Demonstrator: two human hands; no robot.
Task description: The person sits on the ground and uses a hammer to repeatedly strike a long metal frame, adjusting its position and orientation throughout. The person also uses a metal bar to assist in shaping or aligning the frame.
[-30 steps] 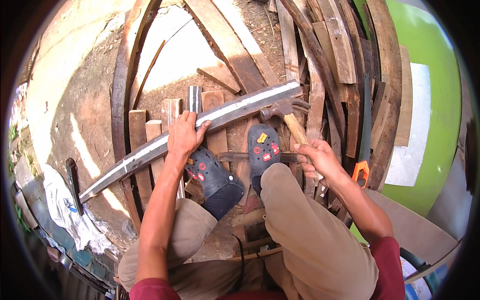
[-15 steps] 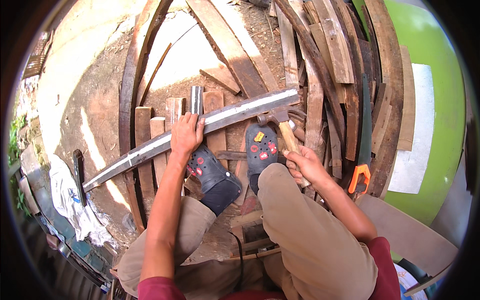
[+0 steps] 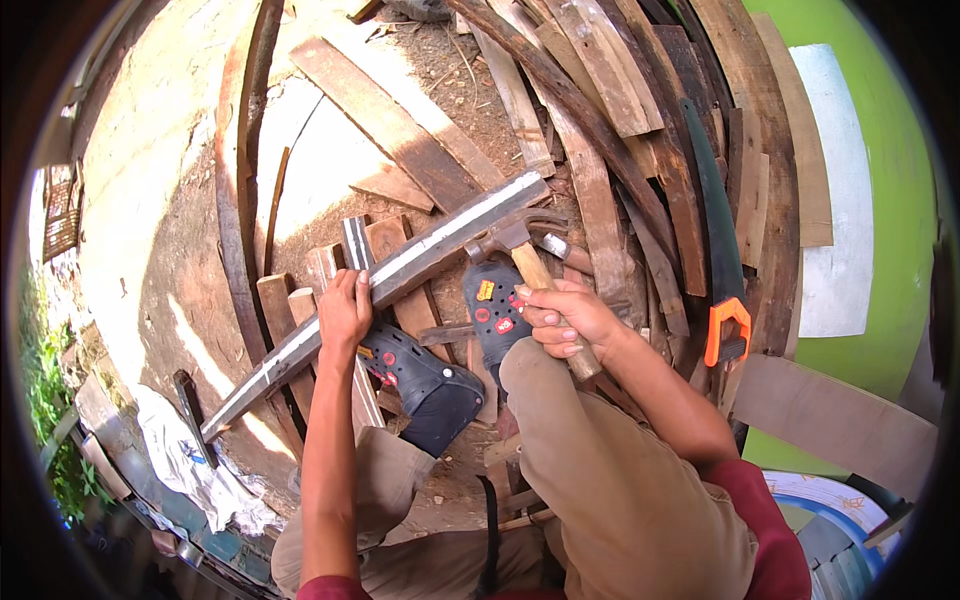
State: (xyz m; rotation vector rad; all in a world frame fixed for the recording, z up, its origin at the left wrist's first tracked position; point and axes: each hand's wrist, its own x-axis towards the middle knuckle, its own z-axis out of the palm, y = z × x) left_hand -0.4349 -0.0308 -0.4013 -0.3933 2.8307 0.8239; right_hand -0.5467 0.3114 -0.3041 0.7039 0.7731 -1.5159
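Note:
My left hand (image 3: 345, 308) grips a long grey metal bar (image 3: 400, 268) that lies slanted across short wooden pieces (image 3: 290, 300), from lower left to upper right. My right hand (image 3: 565, 318) is closed around the wooden handle of a claw hammer (image 3: 510, 240), whose steel head rests against the bar near its upper end. Both my feet, in dark blue clogs (image 3: 430, 380), sit just below the bar, the right clog (image 3: 493, 305) under the hammer.
Many weathered planks (image 3: 600, 130) are stacked at the top and right. A hand saw with an orange handle (image 3: 725, 325) lies on them to the right. A green wall (image 3: 900, 200) is at far right. A white cloth (image 3: 190, 460) and a dark blade lie lower left.
My right hand has brought the hammer leftward and down, so its head now meets the bar. My left hand keeps its hold on the bar.

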